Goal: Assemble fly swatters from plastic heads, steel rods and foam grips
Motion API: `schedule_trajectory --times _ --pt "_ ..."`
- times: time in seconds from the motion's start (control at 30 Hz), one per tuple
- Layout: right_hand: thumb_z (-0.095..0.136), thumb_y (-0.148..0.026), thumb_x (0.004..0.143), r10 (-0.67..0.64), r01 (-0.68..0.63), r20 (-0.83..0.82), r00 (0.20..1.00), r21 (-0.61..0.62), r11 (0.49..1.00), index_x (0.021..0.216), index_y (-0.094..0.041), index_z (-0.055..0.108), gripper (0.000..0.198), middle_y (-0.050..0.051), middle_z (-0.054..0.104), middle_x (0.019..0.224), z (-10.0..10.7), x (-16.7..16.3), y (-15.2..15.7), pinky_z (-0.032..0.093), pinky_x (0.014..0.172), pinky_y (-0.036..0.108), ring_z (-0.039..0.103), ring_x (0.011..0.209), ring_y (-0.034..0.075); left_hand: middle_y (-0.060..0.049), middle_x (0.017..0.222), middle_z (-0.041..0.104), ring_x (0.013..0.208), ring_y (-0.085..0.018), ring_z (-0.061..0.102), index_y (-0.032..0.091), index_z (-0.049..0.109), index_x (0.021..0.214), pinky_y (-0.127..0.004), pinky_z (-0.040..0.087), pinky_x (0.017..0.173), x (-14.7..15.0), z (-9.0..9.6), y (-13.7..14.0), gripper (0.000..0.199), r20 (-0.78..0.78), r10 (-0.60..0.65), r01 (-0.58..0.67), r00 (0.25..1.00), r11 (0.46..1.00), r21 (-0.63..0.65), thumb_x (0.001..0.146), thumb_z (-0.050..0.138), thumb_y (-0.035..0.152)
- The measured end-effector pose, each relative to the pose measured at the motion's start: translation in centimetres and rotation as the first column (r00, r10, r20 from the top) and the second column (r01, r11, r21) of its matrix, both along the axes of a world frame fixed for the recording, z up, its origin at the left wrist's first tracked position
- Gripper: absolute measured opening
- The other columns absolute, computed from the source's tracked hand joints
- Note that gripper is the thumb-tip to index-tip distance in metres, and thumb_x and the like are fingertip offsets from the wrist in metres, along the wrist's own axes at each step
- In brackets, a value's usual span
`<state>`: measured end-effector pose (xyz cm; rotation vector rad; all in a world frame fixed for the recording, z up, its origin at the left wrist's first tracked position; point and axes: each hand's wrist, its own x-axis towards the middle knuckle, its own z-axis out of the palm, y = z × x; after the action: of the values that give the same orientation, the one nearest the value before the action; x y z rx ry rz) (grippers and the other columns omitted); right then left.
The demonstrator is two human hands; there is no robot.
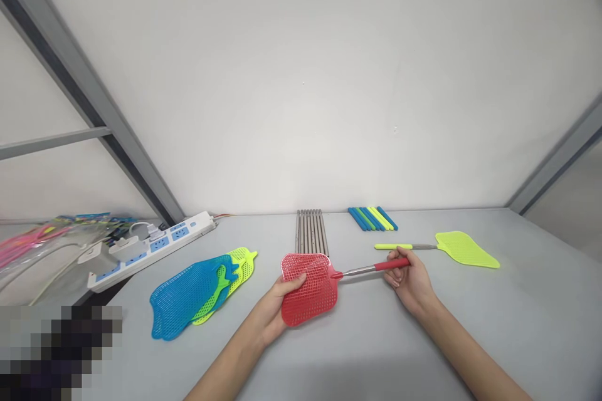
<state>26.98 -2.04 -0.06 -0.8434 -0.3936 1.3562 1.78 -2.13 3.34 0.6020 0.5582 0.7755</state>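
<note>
A red fly swatter (310, 301) is held between both hands above the grey table. My left hand (277, 310) grips its mesh head, thumb on top and the other fingers hidden beneath. The red handle end is pinched in my right hand (410, 279), and a metal rod (358, 271) joins handle and head. Just behind my right hand lies a yellow fly swatter (465, 249) with its yellow grip (392, 247) pointing left. Beyond the red head, several metal rods (311, 232) lie side by side, partly covered by it.
Loose blue, green and yellow swatter heads (188, 291) overlap on the left. Several coloured handle grips (372, 218) lie in a row near the wall. A white power strip (160, 247) with plugs runs along the left edge, beside plastic-wrapped items (42, 250). Metal frame posts (94, 88) flank the table (423, 351).
</note>
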Motion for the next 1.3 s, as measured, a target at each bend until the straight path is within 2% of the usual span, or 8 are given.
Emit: schedule_trajectory --times 0.17,0.3,0.4,0.57,0.77,0.93,1.1,1.3 --pt "0.048 -0.031 0.07 -0.033 0.033 -0.008 0.999 -0.001 0.999 0.057 -0.015 0.05 0.021 -0.005 0.035 0.035 -0.1 0.4 0.1 0.02 0.031 0.019 0.024 0.031 0.005 -0.013 0.116 0.048 0.104 -0.026 0.046 0.015 0.039 0.118 -0.037 0.035 0.088 0.0 -0.2 0.6 0.047 -0.189 0.223 -0.168 0.956 0.949 0.267 0.074 0.051 0.026" --pt "0.047 -0.032 0.07 -0.039 0.039 -0.002 0.999 0.0 0.999 0.057 -0.016 0.05 0.021 -0.005 0.034 0.034 -0.1 0.5 0.1 0.02 0.031 0.02 0.025 0.031 0.006 -0.008 0.13 0.031 0.115 -0.024 0.032 0.025 0.025 0.125 -0.038 0.026 0.094 -0.1 -0.9 0.8 0.062 -0.433 0.626 -0.268 0.649 0.721 0.639 0.071 0.054 0.03" --pt "0.048 -0.032 0.07 -0.034 0.034 0.012 0.999 0.003 0.999 0.057 -0.016 0.05 0.021 -0.005 0.033 0.034 0.0 0.3 0.1 0.021 0.031 0.02 0.026 0.031 0.006 0.001 0.134 0.024 0.122 -0.022 0.017 0.03 0.039 0.118 -0.039 0.008 0.099 0.1 -1.0 0.3 0.044 -0.476 0.728 0.041 0.493 0.527 0.849 0.075 0.048 0.028" --pt "0.048 -0.033 0.07 -0.016 0.016 0.059 0.998 -0.001 1.0 0.057 -0.017 0.049 0.02 -0.005 0.033 0.034 -0.1 0.2 0.1 0.02 0.03 0.02 0.026 0.031 0.006 0.001 0.13 0.032 0.122 -0.022 0.016 0.031 0.047 0.112 -0.042 0.001 0.097 1.1 -1.0 -0.8 0.034 -0.588 0.608 0.479 0.533 0.356 0.802 0.081 0.036 0.023" --pt "0.047 -0.035 0.071 0.019 -0.019 0.1 0.995 0.007 1.0 0.057 -0.016 0.05 0.024 -0.005 0.035 0.033 -0.1 0.0 0.0 0.019 0.031 0.02 0.027 0.031 0.006 0.0 0.135 0.02 0.123 -0.026 0.008 0.031 0.025 0.125 -0.043 -0.002 0.097 1.1 -0.2 -1.3 0.055 -0.649 0.585 0.589 0.486 0.329 0.738 0.075 0.048 0.03" --pt "0.046 -0.038 0.072 -0.049 0.049 0.11 0.993 0.008 0.999 0.053 -0.016 0.049 0.029 -0.004 0.034 0.03 -0.1 0.2 -0.1 0.018 0.03 0.019 0.025 0.029 0.006 -0.002 0.137 0.01 0.123 -0.032 -0.001 0.03 0.022 0.126 -0.049 -0.005 0.094 0.2 0.6 -1.2 0.065 -0.648 0.627 0.595 0.432 0.342 0.727 0.069 0.053 0.036" --pt "0.047 -0.037 0.071 -0.075 0.074 0.093 0.993 0.014 0.997 0.051 -0.017 0.046 0.028 -0.005 0.032 0.03 0.2 0.8 0.1 0.018 0.03 0.019 0.023 0.028 0.006 -0.001 0.137 0.008 0.122 -0.032 -0.006 0.029 0.022 0.126 -0.051 -0.004 0.094 0.2 0.8 -1.6 0.067 -0.657 0.545 0.535 0.521 0.391 0.749 0.068 0.054 0.04" --pt "0.044 -0.037 0.072 0.219 -0.217 0.147 0.965 -0.03 0.976 0.062 -0.015 0.053 0.026 -0.004 0.038 0.034 1.0 0.9 -0.2 0.017 0.031 0.017 0.024 0.03 0.006 0.0 0.136 0.015 0.123 -0.031 -0.005 0.03 0.032 0.122 -0.051 -0.008 0.093 0.0 0.5 -1.5 0.057 -0.683 0.45 0.53 0.575 0.432 0.73 0.07 0.052 0.037"
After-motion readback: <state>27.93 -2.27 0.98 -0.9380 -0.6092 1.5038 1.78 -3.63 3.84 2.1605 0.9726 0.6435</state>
